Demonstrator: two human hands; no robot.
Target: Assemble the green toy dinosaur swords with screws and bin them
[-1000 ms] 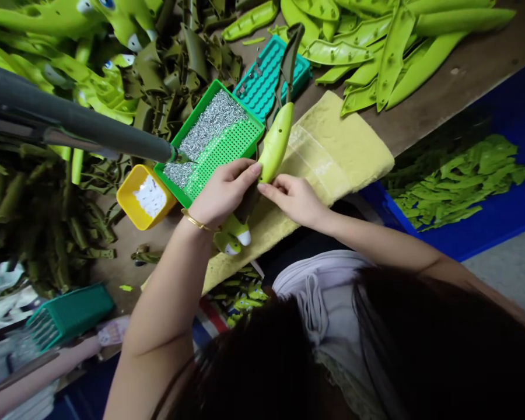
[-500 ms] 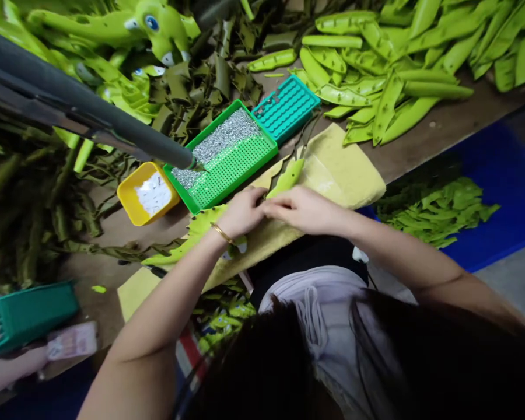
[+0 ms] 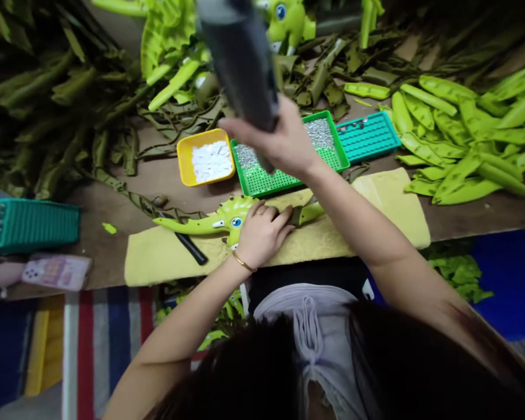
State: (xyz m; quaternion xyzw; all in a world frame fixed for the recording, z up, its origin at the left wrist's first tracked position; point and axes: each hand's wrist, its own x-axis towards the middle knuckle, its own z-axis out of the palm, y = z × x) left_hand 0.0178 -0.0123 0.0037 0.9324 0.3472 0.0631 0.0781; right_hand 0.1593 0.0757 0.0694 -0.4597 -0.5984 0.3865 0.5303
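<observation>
My right hand (image 3: 291, 143) is wrapped round the lower end of a dark, pole-like power screwdriver (image 3: 240, 64), raised above the screw tray. My left hand (image 3: 265, 230), with a gold bangle at the wrist, presses its curled fingers on a lime-green plastic toy dinosaur (image 3: 240, 205) with a blue eye. The toy lies on a yellow cloth pad (image 3: 157, 262); my left hand and right forearm cover part of its body. A black rod (image 3: 192, 248) lies by the toy's long tapered end.
Behind the pad stand a green tray (image 3: 271, 184) of small metal screws, a teal tray (image 3: 371, 137) and a yellow box (image 3: 184, 163) of white pieces. Lime-green shells (image 3: 468, 134) heap at right, dark olive parts (image 3: 48, 99) at left. A phone (image 3: 56, 271) lies front left.
My right hand has left the toy, risen and taken hold of the screwdriver. My left hand stays on the toy. The view has swung left.
</observation>
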